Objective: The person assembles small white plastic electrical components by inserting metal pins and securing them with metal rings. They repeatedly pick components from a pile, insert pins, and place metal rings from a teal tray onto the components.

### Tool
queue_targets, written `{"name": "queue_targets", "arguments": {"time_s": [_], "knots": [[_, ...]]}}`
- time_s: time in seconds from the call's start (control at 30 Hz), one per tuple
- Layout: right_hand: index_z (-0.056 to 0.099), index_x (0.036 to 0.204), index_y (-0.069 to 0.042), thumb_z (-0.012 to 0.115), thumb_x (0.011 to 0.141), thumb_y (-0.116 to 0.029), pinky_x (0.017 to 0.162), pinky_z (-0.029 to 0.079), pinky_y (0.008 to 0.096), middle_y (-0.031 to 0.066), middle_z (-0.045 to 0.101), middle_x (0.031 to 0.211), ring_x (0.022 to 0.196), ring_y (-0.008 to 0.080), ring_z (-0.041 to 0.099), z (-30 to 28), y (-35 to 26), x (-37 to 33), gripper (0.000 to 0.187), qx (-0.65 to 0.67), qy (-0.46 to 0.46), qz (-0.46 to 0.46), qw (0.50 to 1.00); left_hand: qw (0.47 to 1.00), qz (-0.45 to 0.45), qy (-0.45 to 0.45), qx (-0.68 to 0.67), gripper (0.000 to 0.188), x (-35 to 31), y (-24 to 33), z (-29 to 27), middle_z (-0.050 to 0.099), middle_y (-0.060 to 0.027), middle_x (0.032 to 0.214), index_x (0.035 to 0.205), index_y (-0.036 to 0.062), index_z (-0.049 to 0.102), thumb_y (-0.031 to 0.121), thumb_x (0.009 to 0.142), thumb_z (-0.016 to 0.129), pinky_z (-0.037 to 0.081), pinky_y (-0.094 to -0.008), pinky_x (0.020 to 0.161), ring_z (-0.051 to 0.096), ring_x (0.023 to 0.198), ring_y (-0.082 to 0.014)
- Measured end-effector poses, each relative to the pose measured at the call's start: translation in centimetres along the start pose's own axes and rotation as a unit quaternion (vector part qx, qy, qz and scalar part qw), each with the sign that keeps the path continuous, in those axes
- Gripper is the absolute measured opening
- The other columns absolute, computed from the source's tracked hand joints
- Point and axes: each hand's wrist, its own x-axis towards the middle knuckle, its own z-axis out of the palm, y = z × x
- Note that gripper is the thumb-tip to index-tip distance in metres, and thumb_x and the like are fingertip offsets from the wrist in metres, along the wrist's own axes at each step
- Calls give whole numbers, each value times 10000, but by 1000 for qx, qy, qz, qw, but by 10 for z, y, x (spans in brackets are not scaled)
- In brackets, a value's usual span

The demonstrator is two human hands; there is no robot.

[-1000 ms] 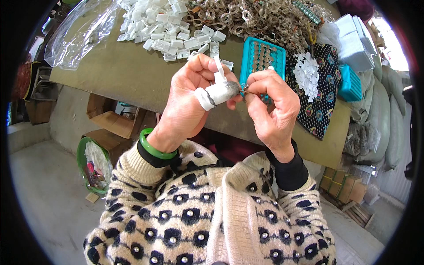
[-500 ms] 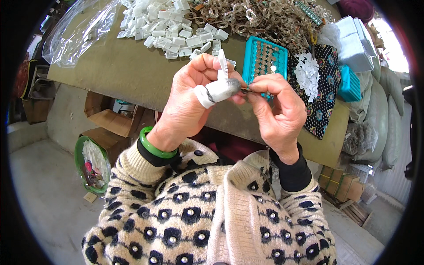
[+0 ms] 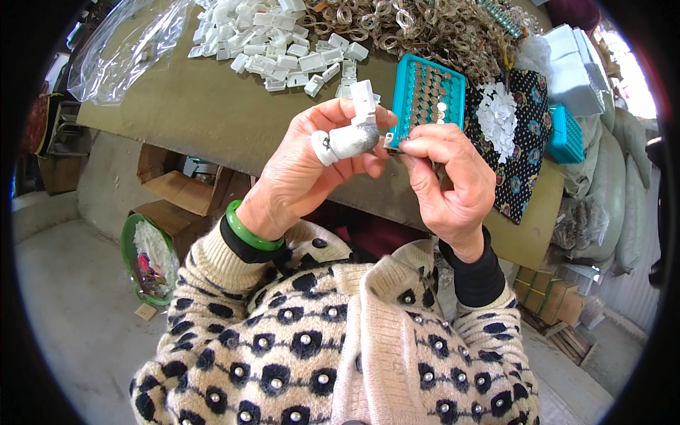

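Observation:
My left hand (image 3: 285,170) wears a white cover (image 3: 343,146), grey at its tip, on one digit. Its fingers close round a small white plastic case (image 3: 363,101) that sticks up above them. Close by on the right, my right hand (image 3: 457,173) pinches a tiny part (image 3: 391,144) between thumb and fingertips; its kind is too small to make out. Just beyond the right fingertips lies a teal tray (image 3: 401,92) with rows of small round metal discs (image 3: 427,88).
Many white plastic cases (image 3: 273,53) lie heaped at the back, beside a pile of coiled clear wires (image 3: 425,28). White flakes (image 3: 497,120) rest on a dark patterned cloth (image 3: 520,177). Clear plastic sheeting (image 3: 124,53) covers the table's left end. A green basin (image 3: 131,262) stands on the floor.
My hands have drawn slightly apart, and the right one has shifted a little right. The white case in my left hand has turned, showing its broader face.

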Motion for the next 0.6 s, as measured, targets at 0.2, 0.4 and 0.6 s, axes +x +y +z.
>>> {"name": "queue_targets", "arguments": {"time_s": [0.2, 0.4, 0.6], "knots": [[649, 903, -9, 711, 805, 96, 572, 452, 208, 70, 674, 897, 712, 90, 605, 8, 2, -9, 157, 103, 52, 114, 987, 999, 33, -15, 8, 345, -1, -2, -5, 704, -95, 1001, 1179, 13, 653, 103, 864, 761, 545, -274, 653, 651, 769, -154], [610, 906, 7, 667, 845, 98, 645, 492, 186, 47, 654, 916, 773, 35, 592, 6, -5, -9, 124, 228, 59, 255, 938, 998, 39, 14, 41, 413, 2, -10, -1, 670, -117, 1130, 1254, 1, 618, 155, 885, 723, 555, -304, 690, 648, 786, -172], [594, 940, 12, 646, 865, 90, 674, 492, 186, 49, 645, 924, 763, 28, 585, 4, -6, -6, 120, 332, 80, 311, 887, 997, 31, 27, 73, 354, 5, -13, -5, 689, -156, 1116, 1214, -13, 644, 119, 891, 704, 592, -356, 791, 693, 882, -215]]}}
